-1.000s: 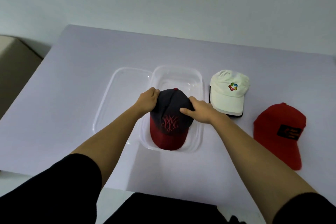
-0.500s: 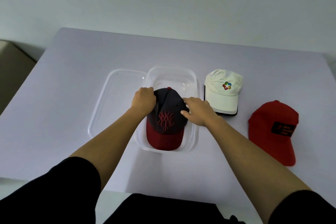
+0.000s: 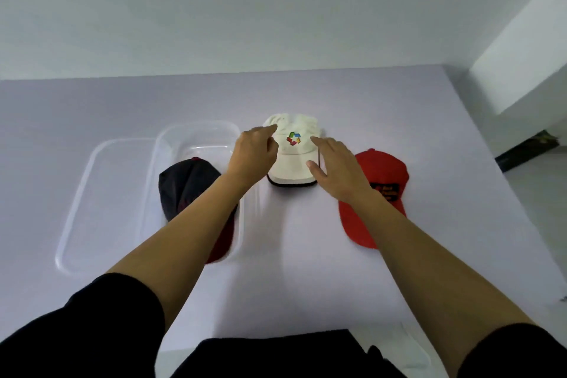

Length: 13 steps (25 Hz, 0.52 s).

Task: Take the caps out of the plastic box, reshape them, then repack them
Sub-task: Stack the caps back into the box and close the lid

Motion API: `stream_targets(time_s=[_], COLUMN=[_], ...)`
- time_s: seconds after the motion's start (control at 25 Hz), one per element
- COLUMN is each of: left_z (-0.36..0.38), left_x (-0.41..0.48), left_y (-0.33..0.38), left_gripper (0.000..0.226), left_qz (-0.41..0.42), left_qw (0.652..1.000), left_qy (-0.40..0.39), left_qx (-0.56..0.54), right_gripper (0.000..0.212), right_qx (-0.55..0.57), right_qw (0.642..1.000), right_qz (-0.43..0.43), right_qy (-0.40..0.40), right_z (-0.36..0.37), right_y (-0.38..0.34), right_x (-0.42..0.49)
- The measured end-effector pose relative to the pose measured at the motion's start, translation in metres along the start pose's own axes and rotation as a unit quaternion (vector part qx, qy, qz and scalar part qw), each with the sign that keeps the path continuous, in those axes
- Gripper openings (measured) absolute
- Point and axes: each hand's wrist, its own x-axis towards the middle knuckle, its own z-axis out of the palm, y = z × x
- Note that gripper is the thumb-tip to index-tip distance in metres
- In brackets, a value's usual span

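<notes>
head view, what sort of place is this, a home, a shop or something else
Probably a plain indoor workspace set up for recording, not a shop or lived-in room: a blank white wall, a lavender table, and on it a clear plastic box, a white cap and a red cap.

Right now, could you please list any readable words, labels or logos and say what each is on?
No text reads clearly.
On the white cap: a multicoloured logo, no letters.
On the red cap: a black patch with orange marks, too blurred to read.
On the dark cap: front mostly hidden by the left forearm; nothing readable.
</notes>
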Motion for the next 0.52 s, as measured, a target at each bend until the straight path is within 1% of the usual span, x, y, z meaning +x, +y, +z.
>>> stream_targets(time_s=[0.12,0.2,0.28,0.36,0.44,0.52], left_z=[0.044,0.07,0.097,0.118,0.134,0.143], left_x=[0.006,0.01,0.017,0.023,0.03,0.034], left_y=[0.05,0.072,0.093,0.105,0.107,0.105], left_gripper=[0.039,0.049,0.073,0.089,0.093,0.085], left_qz=[-0.022,-0.065,-0.143,-0.212,-0.269,-0.292], left_qw=[0.997,0.984,0.941,0.896,0.861,0.838], left_qy=[-0.064,-0.144,-0.246,-0.319,-0.356,-0.391], left_qx=[-0.042,-0.086,-0.181,-0.225,-0.245,-0.243], right_gripper=[0.053,0.065,0.089,0.113,0.129,0.139], right_qx=[0.007,0.022,0.042,0.073,0.096,0.113], right_qw=[0.998,0.993,0.982,0.967,0.952,0.945], right_qz=[0.058,0.112,0.181,0.24,0.271,0.269], right_qy=[0.028,0.033,0.011,-0.042,-0.111,-0.146], right_z=[-0.028,-0.038,-0.041,-0.034,-0.021,-0.006], right_y=[0.062,0.094,0.125,0.146,0.159,0.164], right_x=[-0.024,-0.044,-0.066,-0.091,-0.11,-0.118])
